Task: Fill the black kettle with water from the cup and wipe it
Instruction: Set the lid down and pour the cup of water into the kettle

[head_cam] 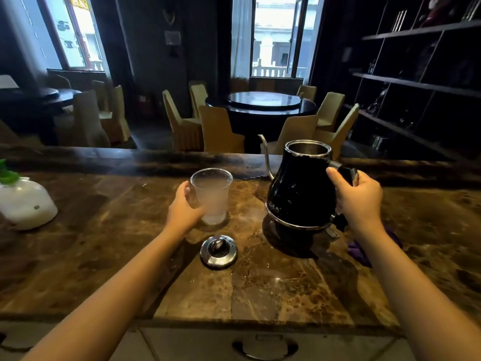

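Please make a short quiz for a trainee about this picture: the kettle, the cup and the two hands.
1. True or false: the lid is on the kettle.
2. What does the left hand hold?
A. the cup
B. the white bottle
C. the purple cloth
3. Fill in: the right hand grips the kettle by its ____.

Key:
1. False; the lid lies on the counter, and the kettle's mouth is open.
2. A; the cup stands upright with water in it.
3. Handle.
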Action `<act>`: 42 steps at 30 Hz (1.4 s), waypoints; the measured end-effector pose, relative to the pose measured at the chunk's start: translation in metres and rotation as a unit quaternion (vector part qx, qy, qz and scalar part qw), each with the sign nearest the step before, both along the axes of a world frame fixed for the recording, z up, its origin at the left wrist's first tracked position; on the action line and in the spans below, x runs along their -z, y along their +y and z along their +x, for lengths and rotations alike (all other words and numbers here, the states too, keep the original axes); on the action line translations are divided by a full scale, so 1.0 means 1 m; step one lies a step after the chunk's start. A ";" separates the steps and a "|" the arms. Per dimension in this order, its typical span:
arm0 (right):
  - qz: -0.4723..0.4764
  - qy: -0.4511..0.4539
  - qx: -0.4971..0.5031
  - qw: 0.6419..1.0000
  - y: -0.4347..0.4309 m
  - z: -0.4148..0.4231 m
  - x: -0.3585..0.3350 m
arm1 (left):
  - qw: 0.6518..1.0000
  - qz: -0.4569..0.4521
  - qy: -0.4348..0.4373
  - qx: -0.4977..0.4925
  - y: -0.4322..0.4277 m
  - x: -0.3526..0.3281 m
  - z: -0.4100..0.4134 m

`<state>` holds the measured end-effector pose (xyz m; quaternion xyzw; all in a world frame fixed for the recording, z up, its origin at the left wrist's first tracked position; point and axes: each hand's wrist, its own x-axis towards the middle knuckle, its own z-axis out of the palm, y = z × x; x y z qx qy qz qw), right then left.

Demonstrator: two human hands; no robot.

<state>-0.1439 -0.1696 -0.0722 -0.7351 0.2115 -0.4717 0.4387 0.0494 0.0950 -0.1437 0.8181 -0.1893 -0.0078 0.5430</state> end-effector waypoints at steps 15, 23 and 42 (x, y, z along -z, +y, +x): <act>0.001 0.016 0.061 0.998 0.017 0.006 0.032 | 0.988 -0.141 0.016 0.064 -0.040 0.017 0.029; 0.034 0.003 0.066 0.997 0.024 0.008 0.034 | 0.981 -0.119 -0.108 0.107 -0.055 -0.042 0.026; 0.016 -0.006 0.090 0.996 0.034 0.008 0.050 | 0.897 0.082 -0.309 0.306 -0.127 -0.135 0.019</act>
